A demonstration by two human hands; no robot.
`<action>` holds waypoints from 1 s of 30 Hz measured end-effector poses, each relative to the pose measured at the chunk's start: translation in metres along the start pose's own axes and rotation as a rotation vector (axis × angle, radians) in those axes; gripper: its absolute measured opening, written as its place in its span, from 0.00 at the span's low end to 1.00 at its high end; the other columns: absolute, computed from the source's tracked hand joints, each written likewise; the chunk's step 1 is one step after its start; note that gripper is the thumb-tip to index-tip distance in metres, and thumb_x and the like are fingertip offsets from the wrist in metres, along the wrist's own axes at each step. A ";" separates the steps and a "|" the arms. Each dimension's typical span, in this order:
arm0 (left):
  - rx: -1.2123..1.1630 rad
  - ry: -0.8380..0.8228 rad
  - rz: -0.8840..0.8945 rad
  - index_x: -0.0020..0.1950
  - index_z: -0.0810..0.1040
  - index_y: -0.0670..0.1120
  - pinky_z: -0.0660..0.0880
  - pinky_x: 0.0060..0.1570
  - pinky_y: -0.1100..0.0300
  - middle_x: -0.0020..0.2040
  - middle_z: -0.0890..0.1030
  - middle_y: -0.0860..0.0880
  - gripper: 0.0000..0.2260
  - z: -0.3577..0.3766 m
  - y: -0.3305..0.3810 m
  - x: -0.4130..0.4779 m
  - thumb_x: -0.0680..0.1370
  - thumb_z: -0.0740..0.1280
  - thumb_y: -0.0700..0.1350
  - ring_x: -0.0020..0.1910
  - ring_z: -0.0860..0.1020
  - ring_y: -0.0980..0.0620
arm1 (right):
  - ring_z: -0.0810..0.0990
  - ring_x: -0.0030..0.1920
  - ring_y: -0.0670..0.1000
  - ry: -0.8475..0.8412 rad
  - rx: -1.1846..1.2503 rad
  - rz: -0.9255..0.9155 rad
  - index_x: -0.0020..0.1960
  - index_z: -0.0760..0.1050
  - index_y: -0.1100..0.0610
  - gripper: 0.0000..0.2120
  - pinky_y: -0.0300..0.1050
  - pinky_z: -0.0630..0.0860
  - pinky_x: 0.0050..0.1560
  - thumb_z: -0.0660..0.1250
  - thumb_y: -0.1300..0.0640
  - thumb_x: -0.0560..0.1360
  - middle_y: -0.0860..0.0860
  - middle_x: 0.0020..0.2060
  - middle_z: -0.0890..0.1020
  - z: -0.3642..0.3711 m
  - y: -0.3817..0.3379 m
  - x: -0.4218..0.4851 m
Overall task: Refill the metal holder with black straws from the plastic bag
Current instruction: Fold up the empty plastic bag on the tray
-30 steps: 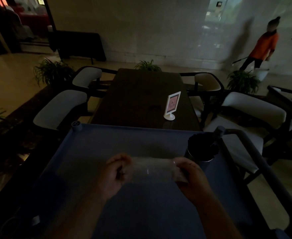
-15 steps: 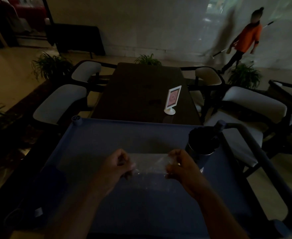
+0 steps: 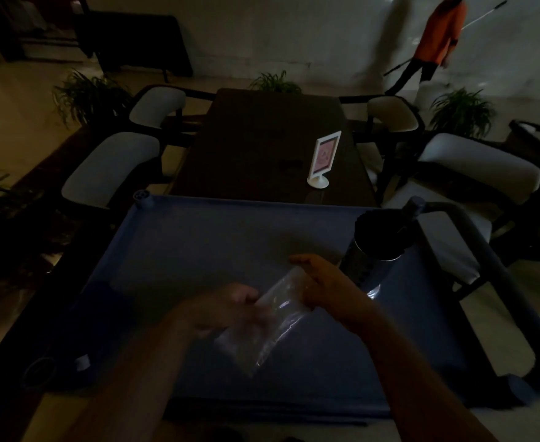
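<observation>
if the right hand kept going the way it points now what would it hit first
Likely nothing near: the right hand, pinching the clear plastic bag, points up-left over the blue cart top, free as far as its far rim; depth is unclear. The shiny metal holder stands off that line.

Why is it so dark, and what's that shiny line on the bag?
Head view: the room is dimly lit, so the metal holder and the cart top look murky. Head view: the shiny line is glare on the plastic bag, held between the left hand and the right hand. Head view: the left hand and the far person in orange are smeared by motion blur.
</observation>
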State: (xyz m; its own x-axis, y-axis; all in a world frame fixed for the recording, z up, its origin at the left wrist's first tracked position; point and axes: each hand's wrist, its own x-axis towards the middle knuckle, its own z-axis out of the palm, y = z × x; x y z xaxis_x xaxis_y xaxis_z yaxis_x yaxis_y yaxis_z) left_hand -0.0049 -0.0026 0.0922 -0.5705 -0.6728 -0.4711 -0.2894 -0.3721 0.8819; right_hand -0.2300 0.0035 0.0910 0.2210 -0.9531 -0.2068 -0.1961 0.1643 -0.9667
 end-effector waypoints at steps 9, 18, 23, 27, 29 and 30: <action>-0.374 0.388 0.204 0.51 0.81 0.42 0.79 0.38 0.56 0.41 0.85 0.46 0.08 0.020 -0.024 0.020 0.73 0.71 0.37 0.39 0.83 0.50 | 0.83 0.52 0.55 0.244 0.480 0.167 0.67 0.70 0.55 0.29 0.52 0.81 0.47 0.72 0.47 0.70 0.57 0.57 0.80 0.008 0.022 -0.007; -0.436 0.366 0.245 0.60 0.78 0.48 0.80 0.43 0.54 0.51 0.85 0.44 0.26 0.036 -0.031 0.025 0.64 0.79 0.49 0.48 0.85 0.46 | 0.83 0.43 0.56 0.061 0.577 0.280 0.56 0.77 0.66 0.15 0.50 0.79 0.46 0.70 0.57 0.73 0.61 0.46 0.83 0.035 0.026 -0.016; -0.367 0.357 0.170 0.57 0.79 0.50 0.82 0.45 0.50 0.50 0.85 0.46 0.12 0.032 -0.035 0.023 0.74 0.71 0.47 0.49 0.85 0.47 | 0.81 0.39 0.53 0.116 0.419 0.284 0.48 0.79 0.60 0.02 0.46 0.78 0.40 0.67 0.62 0.76 0.56 0.40 0.84 0.028 0.035 -0.013; -0.320 0.465 0.124 0.41 0.82 0.52 0.78 0.32 0.58 0.36 0.84 0.52 0.09 0.030 -0.038 0.028 0.77 0.65 0.42 0.36 0.83 0.53 | 0.77 0.33 0.53 0.156 0.334 0.253 0.49 0.75 0.66 0.05 0.44 0.75 0.34 0.67 0.65 0.75 0.59 0.37 0.79 0.020 0.038 -0.011; -0.285 0.485 0.129 0.40 0.82 0.53 0.75 0.30 0.61 0.33 0.83 0.54 0.08 0.029 -0.040 0.030 0.75 0.65 0.43 0.34 0.81 0.56 | 0.73 0.25 0.48 0.159 0.299 0.206 0.44 0.75 0.64 0.02 0.39 0.69 0.25 0.67 0.67 0.75 0.58 0.31 0.74 0.017 0.039 -0.009; -0.279 0.467 0.136 0.41 0.82 0.54 0.74 0.30 0.62 0.34 0.83 0.54 0.06 0.028 -0.040 0.030 0.73 0.66 0.45 0.35 0.81 0.56 | 0.71 0.23 0.46 0.162 0.294 0.192 0.42 0.75 0.63 0.03 0.38 0.67 0.23 0.66 0.67 0.75 0.57 0.29 0.72 0.016 0.039 -0.008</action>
State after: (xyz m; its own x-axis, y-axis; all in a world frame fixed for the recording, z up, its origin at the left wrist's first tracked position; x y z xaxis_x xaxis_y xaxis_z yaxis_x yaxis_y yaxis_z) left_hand -0.0324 0.0099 0.0430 -0.1687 -0.9147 -0.3673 0.0132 -0.3747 0.9270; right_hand -0.2242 0.0215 0.0524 0.0488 -0.9217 -0.3849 0.0678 0.3875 -0.9194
